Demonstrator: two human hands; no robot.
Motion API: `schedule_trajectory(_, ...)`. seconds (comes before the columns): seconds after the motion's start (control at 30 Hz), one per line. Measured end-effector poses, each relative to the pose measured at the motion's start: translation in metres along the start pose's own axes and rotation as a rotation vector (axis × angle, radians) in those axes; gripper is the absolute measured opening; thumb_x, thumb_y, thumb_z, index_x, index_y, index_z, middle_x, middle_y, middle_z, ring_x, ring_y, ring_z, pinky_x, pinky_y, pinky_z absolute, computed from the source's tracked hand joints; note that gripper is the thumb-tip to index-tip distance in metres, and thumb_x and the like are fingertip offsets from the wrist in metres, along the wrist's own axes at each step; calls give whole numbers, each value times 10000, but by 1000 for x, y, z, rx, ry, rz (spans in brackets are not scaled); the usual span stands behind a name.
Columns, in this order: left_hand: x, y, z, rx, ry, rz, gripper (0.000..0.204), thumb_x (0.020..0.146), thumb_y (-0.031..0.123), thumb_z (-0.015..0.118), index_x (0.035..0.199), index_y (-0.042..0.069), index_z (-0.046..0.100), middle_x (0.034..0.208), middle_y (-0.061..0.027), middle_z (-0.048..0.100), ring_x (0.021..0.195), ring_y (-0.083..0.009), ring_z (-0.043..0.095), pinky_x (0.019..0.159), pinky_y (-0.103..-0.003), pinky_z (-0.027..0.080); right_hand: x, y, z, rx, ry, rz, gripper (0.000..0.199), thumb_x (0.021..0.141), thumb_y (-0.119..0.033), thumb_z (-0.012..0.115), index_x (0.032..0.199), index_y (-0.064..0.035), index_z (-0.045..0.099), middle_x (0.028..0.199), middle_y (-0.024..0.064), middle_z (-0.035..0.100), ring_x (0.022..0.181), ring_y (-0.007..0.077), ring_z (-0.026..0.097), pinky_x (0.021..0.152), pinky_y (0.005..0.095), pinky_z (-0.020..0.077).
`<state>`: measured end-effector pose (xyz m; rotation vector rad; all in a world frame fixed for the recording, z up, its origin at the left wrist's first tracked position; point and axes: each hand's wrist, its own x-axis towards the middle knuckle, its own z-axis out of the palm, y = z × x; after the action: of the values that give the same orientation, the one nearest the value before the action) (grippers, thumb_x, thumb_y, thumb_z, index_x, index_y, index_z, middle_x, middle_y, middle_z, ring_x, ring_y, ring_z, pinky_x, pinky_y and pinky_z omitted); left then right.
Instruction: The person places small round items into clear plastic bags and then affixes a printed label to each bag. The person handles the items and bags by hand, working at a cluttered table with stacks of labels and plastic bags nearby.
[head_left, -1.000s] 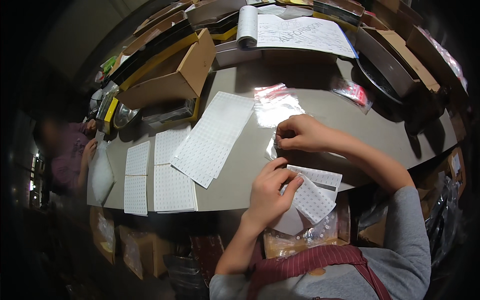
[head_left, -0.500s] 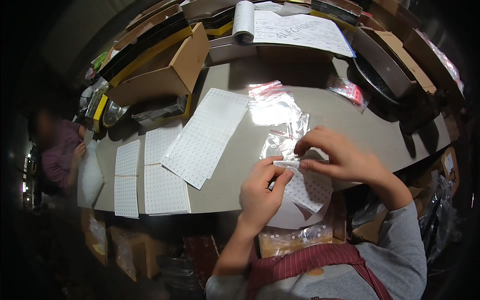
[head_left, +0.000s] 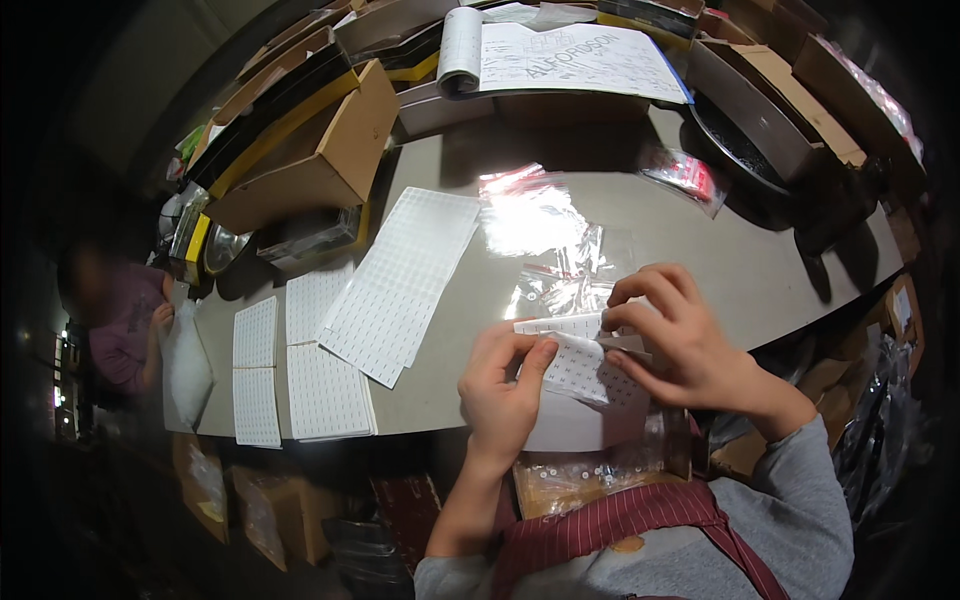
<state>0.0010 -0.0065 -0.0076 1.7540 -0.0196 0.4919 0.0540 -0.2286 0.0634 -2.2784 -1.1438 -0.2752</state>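
Right of centre, a printed sheet point(head_left: 580, 370) is pinched by the left hand point(head_left: 505, 385); whether anything is gripped by the curled right hand point(head_left: 678, 342) cannot be told. Likely light, pliant and easily creased, it is best held by its edges. Small pieces point(head_left: 598, 467) are held in the box point(head_left: 537, 497) below.

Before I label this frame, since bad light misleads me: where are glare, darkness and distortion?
Head view throughout: glare whitens the clear bags; the edge of the table bows; corners are dark; the held printed sheet looks fairly sharp.
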Motion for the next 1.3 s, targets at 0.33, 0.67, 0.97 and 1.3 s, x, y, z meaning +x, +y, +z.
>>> schedule_trajectory(0.33, -2, 3, -3, 14, -45, -44, 66, 893, 17, 747, 914, -39, 719, 1000, -104, 696, 872, -168, 653, 779, -287, 516, -18, 2, 25, -194, 81, -99, 290, 759, -106, 750, 1015, -45, 627, 1094, 161, 591, 1124, 390, 526, 983, 491, 414)
schedule_trajectory(0.67, 1, 15, 1, 261, -215, 237, 95, 833, 66, 792, 829, 16, 711, 953, -161, 718, 945, -281, 710, 740, -366, 547, 39, 52, 6, 242, -146, 2, 197, 783, -171, 711, 919, -31, 683, 1072, 102, 624, 1110, 325, 503, 1011, 426, 421)
schedule_trajectory(0.97, 0, 13, -5, 158, -242, 75, 101, 852, 83, 795, 855, 7, 728, 1026, -158, 726, 964, -265, 712, 736, -337, 549, 56, 63, 46, -87, -193, -51, 174, 742, -165, 761, 834, -30, 700, 941, 103, 629, 1047, 334, 532, 967, 446, 452)
schedule_trajectory(1.3, -1, 1, -4, 3, -146, 23, 96, 861, 60, 795, 847, -13, 734, 1009, -164, 711, 1023, -274, 703, 786, -332, 541, 11, 45, -8, 300, -130, 44, 252, 916, -199, 710, 1079, -13, 659, 1016, 147, 654, 960, 322, 620, 870, 404, 496)
